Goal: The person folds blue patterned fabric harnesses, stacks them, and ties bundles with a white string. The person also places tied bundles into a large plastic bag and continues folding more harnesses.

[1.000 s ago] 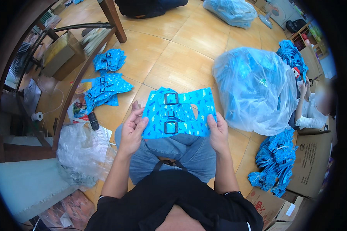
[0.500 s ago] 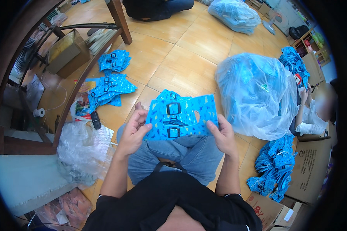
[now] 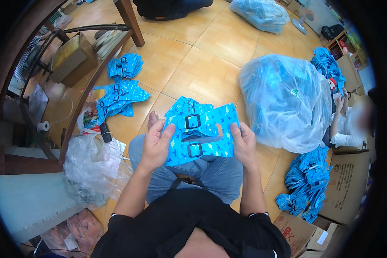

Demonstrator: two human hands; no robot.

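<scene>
1. Since a moment ago, both hands have drawn the blue pouches [image 3: 201, 133] closer over the lap, and the stack now looks squared up.
2. Left hand [image 3: 155, 144] clamps the stack's left edge, thumb on top; right hand [image 3: 244, 144] pinches the right edge. Both grips are closed on it.
3. Two piles [image 3: 120, 92] (apparently finished) lie on the floor to the left.
4. Plenty seems left: the clear bag [image 3: 284, 99] is full, and more bundles [image 3: 305, 180] wait at right.

Pouch stack [image 3: 201, 133] between both hands [image 3: 155, 146], plastic sack [image 3: 284, 99] right.
</scene>
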